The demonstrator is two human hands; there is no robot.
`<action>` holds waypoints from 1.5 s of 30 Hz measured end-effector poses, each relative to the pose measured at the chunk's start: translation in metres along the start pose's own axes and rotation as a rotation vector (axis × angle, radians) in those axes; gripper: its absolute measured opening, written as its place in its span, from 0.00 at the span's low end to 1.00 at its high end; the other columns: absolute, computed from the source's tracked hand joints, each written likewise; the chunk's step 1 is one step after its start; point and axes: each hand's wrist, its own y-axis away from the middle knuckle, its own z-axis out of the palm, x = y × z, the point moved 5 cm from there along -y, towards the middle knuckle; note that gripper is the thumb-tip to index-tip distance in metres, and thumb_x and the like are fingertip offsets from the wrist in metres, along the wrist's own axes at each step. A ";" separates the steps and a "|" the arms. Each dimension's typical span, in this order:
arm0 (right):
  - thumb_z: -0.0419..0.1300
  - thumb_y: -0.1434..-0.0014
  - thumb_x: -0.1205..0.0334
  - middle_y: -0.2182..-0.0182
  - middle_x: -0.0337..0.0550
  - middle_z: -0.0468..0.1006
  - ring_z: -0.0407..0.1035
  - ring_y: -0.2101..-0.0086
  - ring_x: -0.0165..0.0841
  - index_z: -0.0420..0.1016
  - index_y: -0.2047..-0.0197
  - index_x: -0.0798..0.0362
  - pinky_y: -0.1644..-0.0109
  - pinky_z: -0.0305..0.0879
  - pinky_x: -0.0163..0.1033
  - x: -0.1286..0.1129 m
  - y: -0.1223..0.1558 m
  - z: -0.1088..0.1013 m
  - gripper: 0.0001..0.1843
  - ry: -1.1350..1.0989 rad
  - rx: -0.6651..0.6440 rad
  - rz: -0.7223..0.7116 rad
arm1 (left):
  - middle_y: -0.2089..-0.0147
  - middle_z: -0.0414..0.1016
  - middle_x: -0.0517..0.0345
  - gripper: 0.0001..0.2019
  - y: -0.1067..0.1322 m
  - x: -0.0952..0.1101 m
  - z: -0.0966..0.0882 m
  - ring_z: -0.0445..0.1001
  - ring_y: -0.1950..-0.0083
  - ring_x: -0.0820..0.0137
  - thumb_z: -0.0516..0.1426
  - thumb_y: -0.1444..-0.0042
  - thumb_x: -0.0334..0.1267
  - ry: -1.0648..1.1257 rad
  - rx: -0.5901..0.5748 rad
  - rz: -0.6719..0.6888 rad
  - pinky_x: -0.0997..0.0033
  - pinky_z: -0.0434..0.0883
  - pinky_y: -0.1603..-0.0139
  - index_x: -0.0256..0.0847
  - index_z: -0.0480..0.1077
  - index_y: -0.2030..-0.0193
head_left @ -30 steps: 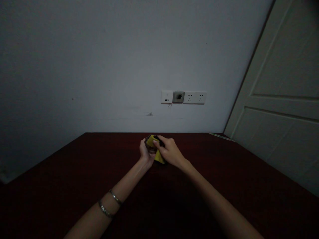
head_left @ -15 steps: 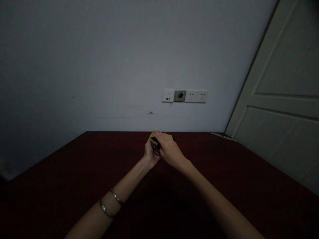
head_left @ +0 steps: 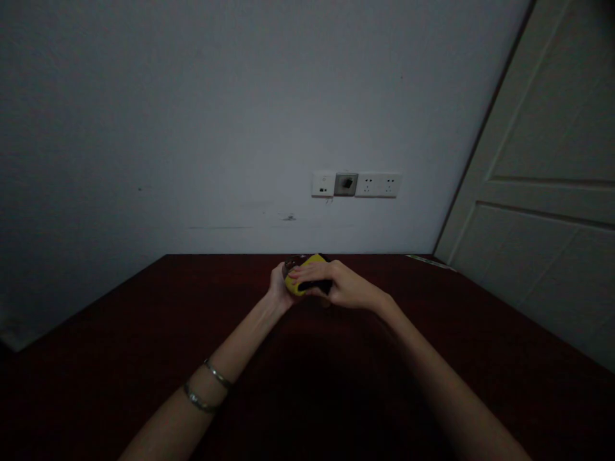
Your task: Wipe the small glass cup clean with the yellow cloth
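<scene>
My left hand [head_left: 278, 288] is closed around a dark, glossy, rounded object [head_left: 294, 261], mostly covered by my hands, so its kind is unclear. In my right hand [head_left: 342, 282] is a yellow and black piece [head_left: 293, 284] that looks soft, like a cloth or sponge. The fingers of that hand lie across the yellow face, which rests against the dark object. Both hands meet over the far part of the dark red table [head_left: 230, 333]. Two metal bangles [head_left: 199, 398] circle my left forearm.
Behind the table's far edge rises a pale wall [head_left: 216, 115] with a row of sockets [head_left: 368, 185]. A light panelled door [head_left: 538, 218] stands on the right. A thin pale strip [head_left: 430, 262] lies at the table's far right corner.
My right hand has shifted right and turned, showing more of the yellow face. The dark object now shows at the far left side of the yellow piece. My left hand moved slightly left.
</scene>
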 end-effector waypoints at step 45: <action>0.67 0.56 0.59 0.45 0.51 0.70 0.64 0.46 0.41 0.65 0.43 0.54 0.42 0.59 0.52 0.088 0.048 0.025 0.36 -0.682 -0.068 0.572 | 0.70 0.75 0.36 0.23 -0.006 -0.001 -0.014 0.73 0.78 0.59 0.45 0.46 0.46 -0.312 -0.109 -0.231 0.73 0.60 0.84 0.28 0.69 0.58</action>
